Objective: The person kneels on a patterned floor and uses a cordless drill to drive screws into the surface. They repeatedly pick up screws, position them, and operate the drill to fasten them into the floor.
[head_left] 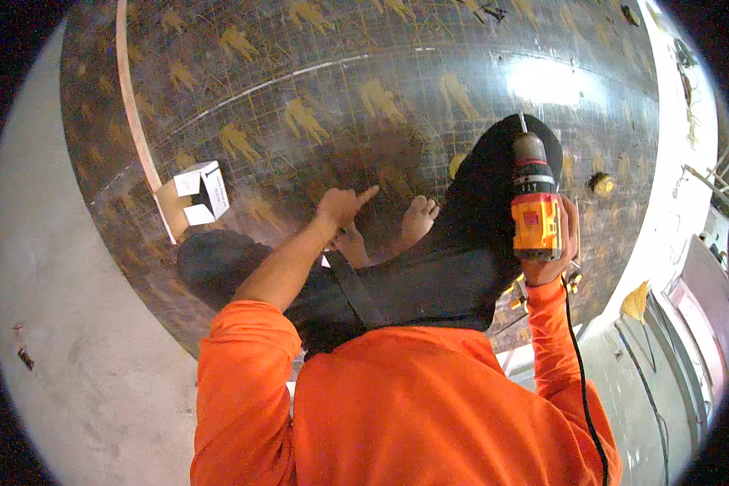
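Observation:
A red, yellow and black power drill (pixel 536 206) is in my right hand (pixel 565 243), whose fingers wrap its handle. The bit points away from me, over my bent right knee, and a black cord (pixel 579 364) trails back along my forearm. My left hand (pixel 342 209) hovers over the dark patterned panel (pixel 300 154), close to my bare feet (pixel 419 217). One digit sticks out to the right while the other fingers are curled in; anything inside them is hidden.
An opened white cardboard box (pixel 206 194) sits at the left beside a thin wooden strip (pixel 134 113). Right of my knee lies a round yellow-brown object (pixel 602 184). Concrete floor (pixel 81 340) borders the panel at left. A yellow brush-like thing (pixel 636 301) and cables lie at far right.

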Tool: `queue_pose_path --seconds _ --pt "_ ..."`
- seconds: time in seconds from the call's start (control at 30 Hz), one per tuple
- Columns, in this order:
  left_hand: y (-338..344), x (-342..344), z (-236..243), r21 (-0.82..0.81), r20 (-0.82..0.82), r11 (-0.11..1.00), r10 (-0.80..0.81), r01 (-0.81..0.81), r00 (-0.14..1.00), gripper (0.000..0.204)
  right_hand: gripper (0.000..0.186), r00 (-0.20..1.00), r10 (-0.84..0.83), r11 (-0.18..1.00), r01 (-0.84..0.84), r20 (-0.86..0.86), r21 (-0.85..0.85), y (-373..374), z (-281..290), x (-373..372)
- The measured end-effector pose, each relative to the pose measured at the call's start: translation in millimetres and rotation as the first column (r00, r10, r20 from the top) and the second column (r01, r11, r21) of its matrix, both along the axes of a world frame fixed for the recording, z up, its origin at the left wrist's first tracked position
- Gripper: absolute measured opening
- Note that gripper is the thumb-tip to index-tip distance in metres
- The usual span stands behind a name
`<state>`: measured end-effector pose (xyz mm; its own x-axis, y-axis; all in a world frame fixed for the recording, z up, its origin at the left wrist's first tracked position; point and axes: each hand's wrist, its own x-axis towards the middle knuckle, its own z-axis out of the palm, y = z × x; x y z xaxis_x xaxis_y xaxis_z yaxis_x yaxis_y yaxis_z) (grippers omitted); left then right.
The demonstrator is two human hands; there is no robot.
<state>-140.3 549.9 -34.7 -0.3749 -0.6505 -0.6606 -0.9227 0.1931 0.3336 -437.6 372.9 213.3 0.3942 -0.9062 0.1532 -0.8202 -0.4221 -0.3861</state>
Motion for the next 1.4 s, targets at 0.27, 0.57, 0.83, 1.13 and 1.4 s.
queue_pose_path --seconds 0.27,0.57,0.83,1.13,1.4 --pt "-59.2 25.5 14.0 0.058 0.035 0.997 -0.050 0.048 0.998 0.058 0.065 0.994 -0.013 0.998 0.006 0.113 0.064 -9.7 -16.9 -8.3" --pt "-201.3 78.9 16.6 -0.213 0.271 0.840 0.541 -0.499 0.796 0.065 0.058 0.984 -0.063 0.989 0.040 0.164 0.140 -5.3 -23.2 -20.6" --pt "-190.9 92.8 10.5 -0.077 0.169 0.784 0.619 -0.616 0.767 0.063 0.062 0.990 -0.007 0.994 -0.008 0.137 0.106 -11.2 -9.9 -1.3" --pt "-197.5 92.6 -1.4 -0.099 -0.024 0.490 0.869 -0.866 0.495 0.066 0.059 0.986 0.034 0.983 -0.062 0.164 0.173 -40.0 -14.6 24.5" --pt "-215.7 83.1 6.7 -0.091 0.130 0.713 0.700 -0.695 0.702 0.067 0.067 0.992 -0.025 0.991 0.009 0.122 0.131 -30.4 -21.0 15.2"
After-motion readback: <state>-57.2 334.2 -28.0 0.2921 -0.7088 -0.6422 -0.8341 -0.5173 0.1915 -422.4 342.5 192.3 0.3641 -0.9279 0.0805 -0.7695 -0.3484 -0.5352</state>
